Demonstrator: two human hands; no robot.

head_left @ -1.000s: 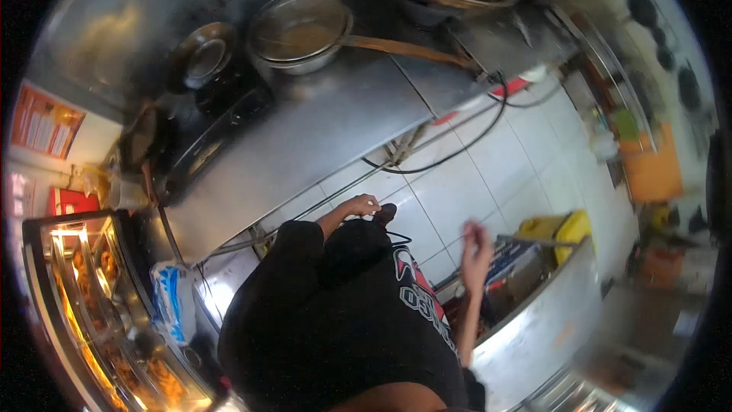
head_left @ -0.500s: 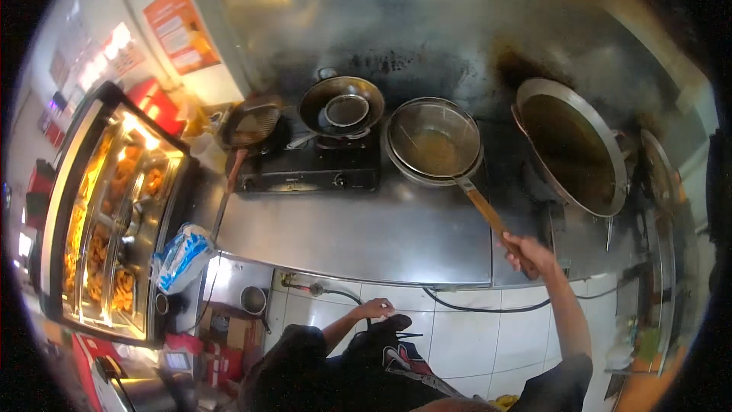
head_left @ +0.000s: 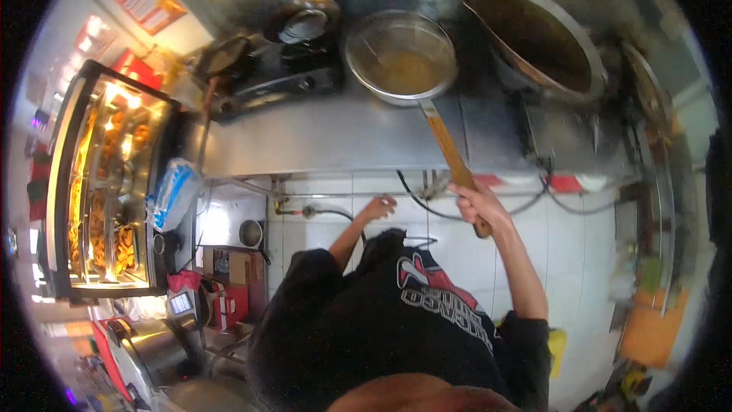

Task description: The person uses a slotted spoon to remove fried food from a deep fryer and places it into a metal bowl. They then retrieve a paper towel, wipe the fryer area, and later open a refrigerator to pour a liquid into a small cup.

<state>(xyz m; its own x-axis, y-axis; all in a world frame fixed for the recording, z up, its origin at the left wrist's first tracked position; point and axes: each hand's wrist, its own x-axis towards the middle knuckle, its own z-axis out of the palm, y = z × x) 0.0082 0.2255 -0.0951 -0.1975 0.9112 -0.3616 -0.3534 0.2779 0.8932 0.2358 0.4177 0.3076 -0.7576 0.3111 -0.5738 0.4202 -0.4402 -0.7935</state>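
Observation:
My right hand (head_left: 482, 207) is closed around the wooden handle of a large round wire-mesh strainer (head_left: 385, 34). The strainer's bowl is over the steel counter, in front of the back wall. Golden-brown stuff shows at the bottom of its mesh; whether it lies in the mesh or beneath it I cannot tell. What is under the strainer is mostly hidden by it. My left hand (head_left: 379, 207) hangs low in front of my body, above the floor and off the counter's front edge. Its fingers are loosely bent and apart, with nothing seen in them.
A wide pan of dark liquid (head_left: 591, 80) stands at the back right. To the left are a black gas stove (head_left: 282, 90), pans, and a long wood-handled tool (head_left: 207, 111). A lit glass food warmer (head_left: 164, 183) fills the left side, a blue-and-white bag (head_left: 171, 194) beside it. A hose (head_left: 450, 216) runs below the counter.
The view has tipped down, so the counter sits higher and more of my body shows. My right hand and the strainer are nearer my middle. The grip on the handle is unchanged.

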